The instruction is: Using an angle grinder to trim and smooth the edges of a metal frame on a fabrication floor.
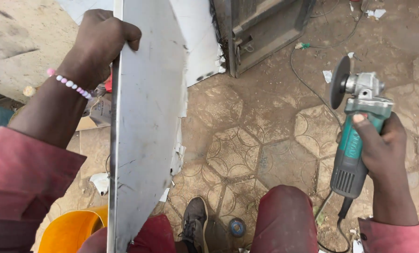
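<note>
My left hand (99, 44) grips the top edge of a long, grey-white sheet-metal panel (146, 126), which stands on its edge and runs down to my lap. A bead bracelet sits on that wrist. My right hand (382, 145) is wrapped around the body of a teal and grey angle grinder (357, 136), held upright to the right of the panel. Its dark cutting disc (339, 82) points up and to the left, apart from the panel. The grinder's cable (312, 89) trails away across the ground.
Patterned paving stones (247, 140) cover the ground. A dark metal frame (261, 33) lies at the top centre beside another white sheet (202, 42). An orange bucket (71, 229) sits at lower left. My shoe (194, 222) and a small round disc (236, 227) are between my knees.
</note>
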